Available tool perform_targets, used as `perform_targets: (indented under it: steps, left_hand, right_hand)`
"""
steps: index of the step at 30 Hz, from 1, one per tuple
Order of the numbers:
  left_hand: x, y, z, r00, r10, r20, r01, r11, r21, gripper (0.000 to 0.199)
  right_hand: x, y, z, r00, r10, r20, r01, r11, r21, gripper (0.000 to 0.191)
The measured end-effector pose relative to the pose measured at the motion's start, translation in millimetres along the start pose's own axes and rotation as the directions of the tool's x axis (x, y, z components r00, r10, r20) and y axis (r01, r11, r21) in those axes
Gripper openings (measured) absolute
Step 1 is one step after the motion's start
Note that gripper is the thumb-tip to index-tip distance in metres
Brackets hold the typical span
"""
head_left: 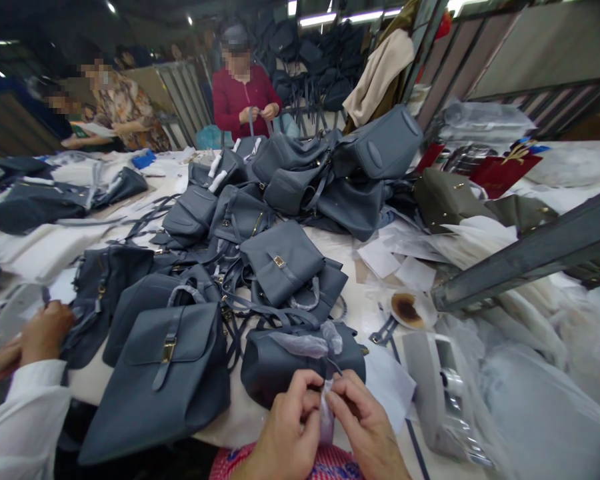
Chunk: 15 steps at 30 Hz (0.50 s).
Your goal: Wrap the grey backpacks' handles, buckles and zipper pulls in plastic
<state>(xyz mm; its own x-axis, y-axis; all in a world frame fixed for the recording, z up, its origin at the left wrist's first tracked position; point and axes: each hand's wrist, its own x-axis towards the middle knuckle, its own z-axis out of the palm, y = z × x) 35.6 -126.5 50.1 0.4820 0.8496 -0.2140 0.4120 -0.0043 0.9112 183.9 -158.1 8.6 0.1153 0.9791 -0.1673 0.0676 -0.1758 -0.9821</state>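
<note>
My left hand [291, 421] and my right hand [364, 419] are close together at the front edge of the table, fingers pinched. Between them is a narrow strap wrapped in thin clear plastic film [326, 427]. It hangs down from a blue-grey handbag [261, 363] lying just beyond my fingertips. Plastic film also covers the bag's handle [300, 345]. My fingers hide part of the strap and the bag's near side. To the left stands a blue-grey flap backpack [190, 383] with a gold buckle, apart from my hands.
Blue-grey bags [290, 260] are heaped across the table. On the right are a tape dispenser [433, 393], a stained dish [411, 311], a slanted metal post [530, 247] and clear plastic bags [540, 400]. A co-worker's hand [47, 330] is at left; another person [245, 97] stands opposite.
</note>
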Motion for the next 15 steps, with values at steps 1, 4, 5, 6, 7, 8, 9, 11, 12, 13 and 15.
perform_targets:
  steps: [1, 4, 5, 6, 7, 8, 9, 11, 12, 13, 15]
  left_hand:
    - [0.3, -1.8, 1.4, 1.000, -0.008, -0.022, 0.008, 1.000, -0.019, 0.030]
    - [2.1, -8.2, 4.9, 0.998, -0.029, -0.054, 0.024, 0.996, -0.090, 0.034]
    - [2.8, -10.1, 5.5, 0.998, -0.030, -0.051, 0.024, 0.993, -0.117, 0.035]
    - [3.3, -11.6, 5.8, 0.999, -0.028, -0.045, 0.022, 0.990, -0.136, 0.037]
    - [3.7, -12.6, 5.9, 0.999, -0.023, -0.039, 0.017, 0.990, -0.143, 0.039]
    - [3.9, -13.3, 5.9, 0.999, -0.019, -0.038, 0.014, 0.990, -0.138, 0.042]
    - [4.0, -13.7, 5.9, 0.999, -0.015, -0.039, 0.010, 0.992, -0.123, 0.045]
    - [3.8, -14.0, 5.8, 0.999, -0.004, -0.043, 0.001, 0.997, -0.075, 0.050]
    - [3.6, -14.1, 5.8, 0.999, 0.007, -0.045, -0.009, 0.999, -0.039, 0.053]
    - [3.5, -14.3, 5.6, 0.999, 0.033, -0.043, -0.032, 0.999, 0.006, 0.054]
    - [3.3, -14.8, 4.9, 0.994, 0.103, -0.021, -0.100, 0.990, 0.103, 0.053]
  right_hand:
    - [1.1, -1.5, -1.4, 1.000, 0.014, -0.006, -0.014, 1.000, 0.021, 0.033]
    - [3.2, -5.2, -8.6, 0.988, 0.117, 0.103, -0.131, 0.982, 0.136, 0.038]
    - [3.5, -6.0, -11.0, 0.973, 0.165, 0.158, -0.195, 0.962, 0.193, 0.040]
    - [3.6, -6.7, -12.9, 0.957, 0.210, 0.200, -0.258, 0.932, 0.253, 0.043]
    - [3.7, -7.3, -14.0, 0.941, 0.249, 0.229, -0.312, 0.899, 0.306, 0.047]
    - [4.0, -8.0, -14.0, 0.930, 0.280, 0.238, -0.350, 0.873, 0.341, 0.050]
    - [4.5, -8.9, -12.9, 0.927, 0.299, 0.227, -0.364, 0.864, 0.349, 0.051]
    - [6.1, -10.7, -8.3, 0.945, 0.281, 0.166, -0.321, 0.896, 0.306, 0.046]
    - [7.0, -11.4, -5.3, 0.959, 0.254, 0.129, -0.281, 0.920, 0.273, 0.043]
    - [7.9, -11.6, -2.5, 0.969, 0.225, 0.099, -0.243, 0.939, 0.242, 0.042]
    - [8.9, -10.5, 1.3, 0.981, 0.186, 0.063, -0.195, 0.961, 0.198, 0.043]
